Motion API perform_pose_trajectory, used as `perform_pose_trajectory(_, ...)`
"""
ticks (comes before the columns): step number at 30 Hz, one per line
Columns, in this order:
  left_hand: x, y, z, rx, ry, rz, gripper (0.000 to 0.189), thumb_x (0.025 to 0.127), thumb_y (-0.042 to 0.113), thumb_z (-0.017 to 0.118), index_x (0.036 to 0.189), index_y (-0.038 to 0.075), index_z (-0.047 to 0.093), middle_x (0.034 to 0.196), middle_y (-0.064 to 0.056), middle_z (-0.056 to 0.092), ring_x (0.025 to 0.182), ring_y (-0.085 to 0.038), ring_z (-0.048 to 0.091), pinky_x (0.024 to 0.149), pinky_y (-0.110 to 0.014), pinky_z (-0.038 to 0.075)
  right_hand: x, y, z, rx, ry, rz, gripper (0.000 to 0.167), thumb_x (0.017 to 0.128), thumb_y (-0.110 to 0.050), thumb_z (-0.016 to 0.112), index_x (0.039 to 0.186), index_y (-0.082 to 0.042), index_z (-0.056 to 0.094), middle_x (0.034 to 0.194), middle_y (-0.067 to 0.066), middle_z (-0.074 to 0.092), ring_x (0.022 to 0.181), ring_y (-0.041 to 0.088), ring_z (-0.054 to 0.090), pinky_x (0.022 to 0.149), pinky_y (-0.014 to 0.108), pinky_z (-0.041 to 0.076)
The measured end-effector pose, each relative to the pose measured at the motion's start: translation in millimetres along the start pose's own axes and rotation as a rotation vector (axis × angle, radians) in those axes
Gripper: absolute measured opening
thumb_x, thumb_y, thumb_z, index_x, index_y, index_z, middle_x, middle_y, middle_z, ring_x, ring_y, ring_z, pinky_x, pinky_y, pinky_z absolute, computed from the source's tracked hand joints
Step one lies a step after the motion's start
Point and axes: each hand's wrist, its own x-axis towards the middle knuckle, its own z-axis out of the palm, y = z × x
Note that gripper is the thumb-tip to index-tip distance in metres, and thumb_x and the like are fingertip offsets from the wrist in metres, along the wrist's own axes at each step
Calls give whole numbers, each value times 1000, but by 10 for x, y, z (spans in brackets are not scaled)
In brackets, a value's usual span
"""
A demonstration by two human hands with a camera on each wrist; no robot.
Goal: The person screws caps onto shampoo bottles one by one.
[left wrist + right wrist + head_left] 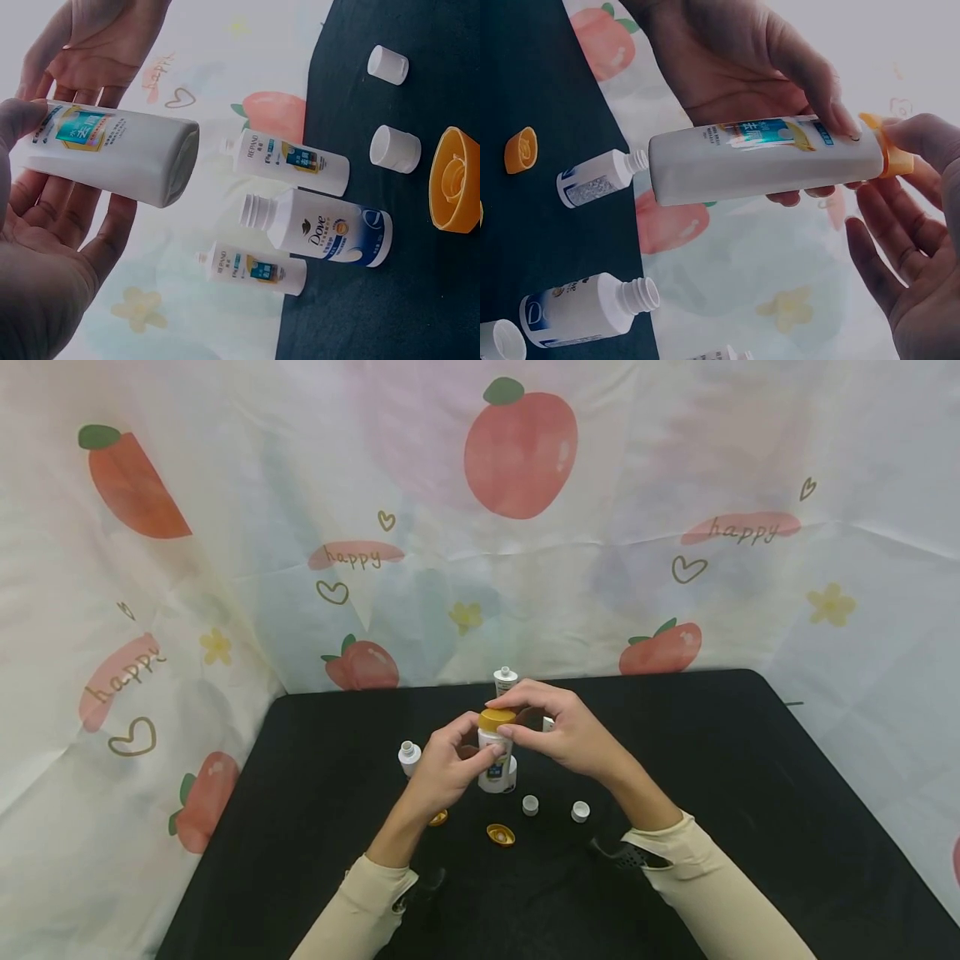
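Note:
A white shampoo-type bottle with a yellow cap is held upright above the table by both hands. My left hand grips the bottle's body, its thumb across the label side. With thumb and fingers, my right hand pinches the yellow cap; in the right wrist view the cap sits at the bottle's neck end. Whether the cap is loose or tight cannot be seen. Behind the held bottle stands an uncapped Dove bottle, mostly hidden in the head view.
Uncapped white bottles stand at the left and at the back; another is largely behind the right hand. Two white caps and two yellow caps lie on the black table. A printed curtain hangs behind.

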Motion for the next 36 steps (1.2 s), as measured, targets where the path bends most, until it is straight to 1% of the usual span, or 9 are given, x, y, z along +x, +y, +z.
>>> perform_pose_trajectory(4, -8, -13, 5, 34, 6, -8, 24, 97, 13, 70, 119, 6, 65, 109, -8, 67, 93, -17, 65, 81, -34, 59, 0, 5, 3, -27, -4, -22, 34, 91, -7, 76, 124, -17, 72, 113, -5, 67, 97, 14, 62, 81, 29, 54)
perform_pose_trajectory(9, -29, -7, 18, 44, 13, -7, 24, 97, 14, 70, 119, 5, 66, 109, -8, 68, 96, -17, 65, 87, -40, 59, 2, 5, 3, -59, -6, -26, 33, 91, -9, 77, 122, -17, 73, 112, -6, 68, 96, 13, 60, 79, 28, 53)
perform_pose_trajectory(14, -28, 4, 28, 21, 33, -7, 26, 98, 14, 70, 122, 5, 65, 111, -9, 68, 99, -17, 66, 87, -32, 59, 1, 14, 8, -57, -2, -37, 34, 91, -8, 77, 124, -15, 72, 114, -4, 67, 97, 14, 60, 79, 29, 53)
perform_pose_trajectory(17, -28, 7, 31, -6, 46, -18, 29, 97, 14, 70, 124, 5, 65, 113, -10, 68, 101, -19, 67, 86, -31, 59, 2, 13, 10, -60, -6, -43, 35, 91, -8, 76, 126, -15, 71, 115, -4, 66, 99, 14, 60, 80, 29, 53)
perform_pose_trajectory(22, -31, -6, 33, -6, 78, -21, 31, 96, 13, 73, 124, 5, 66, 115, -9, 69, 103, -21, 68, 88, -32, 59, 2, -5, 17, -72, -12, -24, 37, 91, -8, 76, 127, -15, 71, 116, -3, 66, 101, 13, 60, 82, 28, 53)
perform_pose_trajectory(26, -39, -15, 42, -11, 115, -15, 30, 94, 13, 74, 122, 5, 67, 113, -9, 70, 101, -21, 69, 90, -35, 59, -1, -9, 29, -87, -10, 3, 39, 90, -4, 76, 128, -9, 70, 114, 0, 66, 100, 14, 60, 84, 28, 53)
perform_pose_trajectory(32, -47, -20, 45, -32, 163, -32, 29, 92, 14, 77, 118, 5, 68, 110, -10, 70, 100, -21, 70, 90, -33, 59, -3, -21, 24, -91, -21, 22, 37, 93, 4, 68, 130, 1, 66, 115, 8, 66, 100, 18, 60, 83, 27, 52)
perform_pose_trajectory(34, -46, -20, 41, -40, 170, -38, 28, 92, 14, 77, 117, 5, 68, 110, -11, 70, 99, -21, 69, 88, -32, 59, -4, -19, 15, -88, -27, 20, 37, 94, 4, 67, 131, 1, 66, 116, 8, 65, 100, 18, 59, 82, 27, 51)
perform_pose_trajectory(36, -42, -25, 36, -43, 171, -44, 28, 92, 14, 77, 116, 4, 68, 109, -11, 70, 97, -21, 69, 85, -31, 60, -7, -10, 6, -94, -32, 15, 38, 94, 2, 68, 132, -4, 67, 116, 4, 65, 100, 16, 59, 81, 28, 51)
